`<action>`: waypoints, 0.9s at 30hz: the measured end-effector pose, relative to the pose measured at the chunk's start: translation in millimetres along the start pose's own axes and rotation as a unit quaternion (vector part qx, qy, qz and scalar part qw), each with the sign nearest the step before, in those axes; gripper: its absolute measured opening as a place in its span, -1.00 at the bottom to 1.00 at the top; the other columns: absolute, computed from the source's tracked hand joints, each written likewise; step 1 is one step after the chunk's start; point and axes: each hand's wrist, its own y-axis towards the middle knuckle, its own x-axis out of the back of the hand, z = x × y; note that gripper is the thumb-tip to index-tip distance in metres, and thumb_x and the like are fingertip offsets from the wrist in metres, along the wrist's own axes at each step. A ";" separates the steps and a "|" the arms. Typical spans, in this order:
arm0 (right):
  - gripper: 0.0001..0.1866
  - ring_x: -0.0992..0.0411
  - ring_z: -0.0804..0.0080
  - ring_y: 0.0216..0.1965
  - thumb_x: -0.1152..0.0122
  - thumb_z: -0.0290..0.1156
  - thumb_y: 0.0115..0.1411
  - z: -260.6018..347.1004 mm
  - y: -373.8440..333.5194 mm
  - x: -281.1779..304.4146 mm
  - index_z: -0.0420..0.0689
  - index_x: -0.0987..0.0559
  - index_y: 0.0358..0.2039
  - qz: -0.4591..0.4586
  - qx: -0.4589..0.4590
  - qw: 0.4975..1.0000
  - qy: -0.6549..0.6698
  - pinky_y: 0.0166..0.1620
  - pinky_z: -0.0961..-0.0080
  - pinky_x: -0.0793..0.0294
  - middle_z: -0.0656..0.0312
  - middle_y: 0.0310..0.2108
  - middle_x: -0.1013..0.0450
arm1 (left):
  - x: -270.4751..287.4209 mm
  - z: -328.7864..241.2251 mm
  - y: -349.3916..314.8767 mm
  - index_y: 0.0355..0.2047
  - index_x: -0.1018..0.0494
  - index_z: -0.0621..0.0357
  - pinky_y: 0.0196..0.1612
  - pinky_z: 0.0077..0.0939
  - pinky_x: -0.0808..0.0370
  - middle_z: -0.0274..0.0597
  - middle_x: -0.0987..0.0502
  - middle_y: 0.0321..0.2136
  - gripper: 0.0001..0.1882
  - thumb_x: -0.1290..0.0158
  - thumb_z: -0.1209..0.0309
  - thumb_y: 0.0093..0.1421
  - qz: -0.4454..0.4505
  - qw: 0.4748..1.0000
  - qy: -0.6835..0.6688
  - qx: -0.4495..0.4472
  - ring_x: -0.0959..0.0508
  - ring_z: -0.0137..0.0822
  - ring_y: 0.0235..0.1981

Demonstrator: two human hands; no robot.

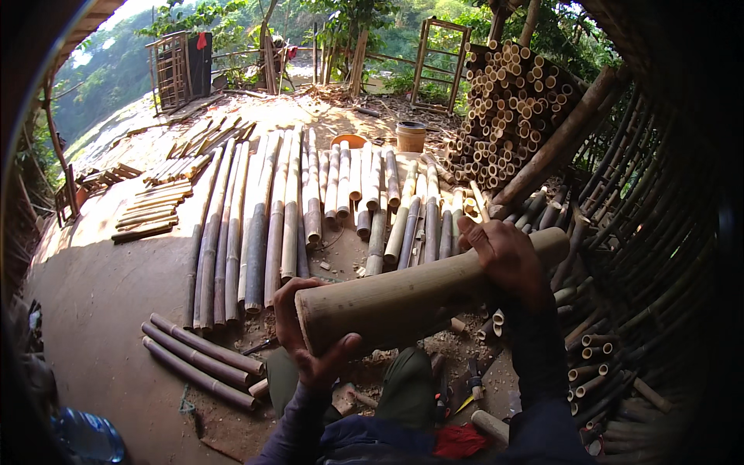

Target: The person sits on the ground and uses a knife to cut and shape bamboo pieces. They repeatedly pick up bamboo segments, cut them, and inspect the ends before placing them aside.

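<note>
A thick pale-green bamboo section (pixel 403 291) is held up across my lap, its right end higher than its left. My left hand (pixel 310 333) grips its left end, with the thumb below and the fingers behind the cut rim. Over the upper side near the right end, my right hand (pixel 508 260) is closed around it. Beneath the section are my bent knees, and several hand tools (pixel 474 380) lie on the ground to the right of them, partly hidden in shadow.
Long bamboo poles (pixel 256 240) lie in a row ahead. Three dark poles (pixel 203 360) rest at the near left, beyond a clear blue plastic bottle (pixel 89 435). A tall bamboo stack (pixel 515 105) stands at the back right near a bucket (pixel 411 137). Short bamboo pieces (pixel 593 368) crowd the right side.
</note>
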 end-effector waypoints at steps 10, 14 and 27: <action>-0.60 -0.59 -0.09 -0.06 0.11 -0.16 0.51 -27.5 95.1 -49.9 0.02 -0.57 0.19 -0.108 0.180 0.950 -0.233 -0.07 0.02 -0.58 -0.08 -0.12 -0.57 | 11.7 40.7 96.7 0.21 -0.30 0.19 0.13 -0.37 -0.49 -0.15 -0.52 -0.05 -0.23 -0.38 0.07 0.14 0.100 0.986 -0.072 0.108 -0.55 -0.32 0.01; -0.33 -0.48 -0.18 0.15 0.17 0.15 0.48 -10.3 179.5 -76.0 -0.23 -0.60 0.06 -0.038 0.041 0.996 -0.071 0.25 0.04 -0.41 -0.22 0.09 -0.53 | 21.7 84.5 153.6 0.15 -0.38 0.24 0.10 -0.42 -0.51 -0.14 -0.58 -0.06 -0.34 -0.35 0.11 0.19 0.071 0.985 -0.093 0.127 -0.59 -0.34 -0.05; -0.29 -0.35 -0.14 0.35 0.14 0.13 0.37 -8.4 222.8 -74.7 -0.19 -0.56 0.21 0.014 -0.021 0.998 -0.055 0.42 0.00 -0.21 -0.18 0.30 -0.42 | 10.4 22.2 279.5 0.17 -0.49 0.41 0.17 -0.25 -0.47 0.16 -0.62 0.08 -0.27 -0.02 -0.11 0.42 0.095 0.957 0.256 -0.101 -0.61 -0.11 0.10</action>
